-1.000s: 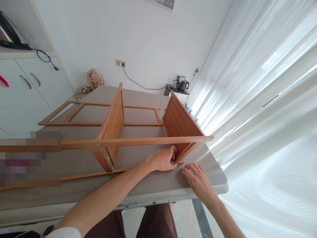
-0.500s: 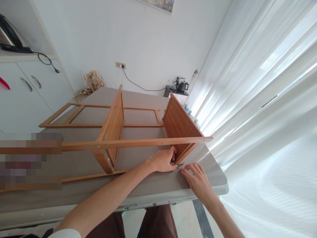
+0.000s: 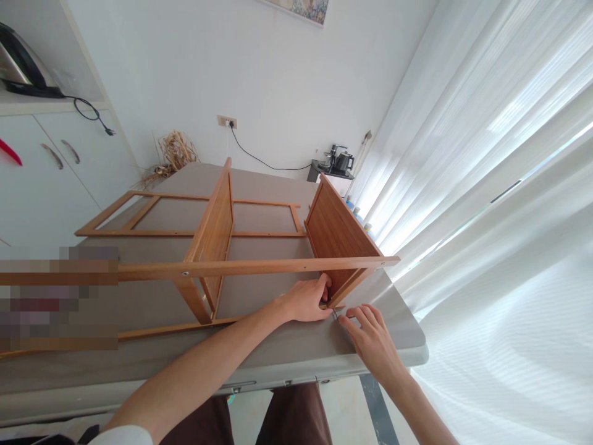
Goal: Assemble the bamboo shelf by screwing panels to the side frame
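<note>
A wooden shelf frame [image 3: 259, 267] lies on its side on the grey-covered table, with two upright wooden panels crossing it. My left hand [image 3: 306, 299] reaches under the near rail and is closed around the lower corner of the right-hand wooden panel [image 3: 343, 222]. Just to the right, my right hand [image 3: 369, 334] pinches a thin metal hex key [image 3: 336, 316] between thumb and forefinger. Its tip points at the corner by my left fingertips; the bolt there is too small to make out. Screw heads show along the near rail.
The table [image 3: 296, 346] ends in a rounded corner at the right, beside white curtains [image 3: 500, 284]. Dried stalks [image 3: 176, 151] stand at the far left edge. A black kettle [image 3: 344, 162] sits on a small stand behind. A blurred patch covers the left side.
Both hands keep nearly the same place at the corner. The hex key looks turned slightly, and the whole view has shifted a little.
</note>
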A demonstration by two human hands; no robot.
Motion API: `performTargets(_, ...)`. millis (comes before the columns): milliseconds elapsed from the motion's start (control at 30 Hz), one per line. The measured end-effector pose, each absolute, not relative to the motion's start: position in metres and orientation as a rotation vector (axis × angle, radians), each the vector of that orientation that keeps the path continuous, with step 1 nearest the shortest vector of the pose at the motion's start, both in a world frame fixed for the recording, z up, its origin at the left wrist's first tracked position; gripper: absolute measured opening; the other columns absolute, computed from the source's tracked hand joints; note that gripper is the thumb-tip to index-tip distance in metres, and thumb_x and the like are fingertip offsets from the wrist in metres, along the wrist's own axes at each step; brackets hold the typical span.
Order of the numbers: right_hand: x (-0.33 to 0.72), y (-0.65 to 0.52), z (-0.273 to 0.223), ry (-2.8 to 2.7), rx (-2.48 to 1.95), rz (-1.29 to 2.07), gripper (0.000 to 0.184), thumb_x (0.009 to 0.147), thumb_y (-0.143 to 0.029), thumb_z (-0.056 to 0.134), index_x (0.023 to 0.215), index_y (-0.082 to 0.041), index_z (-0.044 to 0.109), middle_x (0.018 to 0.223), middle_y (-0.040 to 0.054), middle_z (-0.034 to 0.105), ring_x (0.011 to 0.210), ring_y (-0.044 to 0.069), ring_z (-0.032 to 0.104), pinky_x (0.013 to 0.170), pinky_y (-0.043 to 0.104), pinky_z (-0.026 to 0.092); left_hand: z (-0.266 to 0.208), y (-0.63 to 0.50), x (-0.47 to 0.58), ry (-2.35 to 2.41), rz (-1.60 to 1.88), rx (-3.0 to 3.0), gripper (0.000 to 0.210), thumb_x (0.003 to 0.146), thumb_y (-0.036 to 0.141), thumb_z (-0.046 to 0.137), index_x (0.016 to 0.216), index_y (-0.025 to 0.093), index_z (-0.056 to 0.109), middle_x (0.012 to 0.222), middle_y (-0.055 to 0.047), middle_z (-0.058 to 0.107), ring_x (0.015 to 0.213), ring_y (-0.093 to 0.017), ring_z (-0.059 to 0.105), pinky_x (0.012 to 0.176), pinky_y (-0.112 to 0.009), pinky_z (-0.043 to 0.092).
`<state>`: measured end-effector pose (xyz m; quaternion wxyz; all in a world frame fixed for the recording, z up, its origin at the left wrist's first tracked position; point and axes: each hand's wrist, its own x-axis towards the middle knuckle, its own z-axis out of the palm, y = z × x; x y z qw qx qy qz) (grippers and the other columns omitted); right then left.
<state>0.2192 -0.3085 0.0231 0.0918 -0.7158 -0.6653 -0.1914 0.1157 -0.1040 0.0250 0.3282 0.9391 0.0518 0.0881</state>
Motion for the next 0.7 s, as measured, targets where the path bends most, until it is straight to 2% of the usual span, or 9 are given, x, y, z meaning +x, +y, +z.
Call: performTargets(700, 0.2194, -0.3043, 0.0280, -2.082, -2.127, -0.640, 0.036, 0.085, 0.004, 0.043, 0.102, -0.022, 0.062, 0.094, 0.0063, 0.061, 0.092, 0.022, 0.057, 0.103, 0.050, 0.037, 0.0331, -0.1047, 0.1132, 0.149, 0.207, 2.466, 0.045, 0.075, 0.040, 0.067, 0.107, 0.024, 0.040, 0.100, -0.001, 0.069, 0.086, -0.023, 0.067, 0.067, -0.032, 0.047)
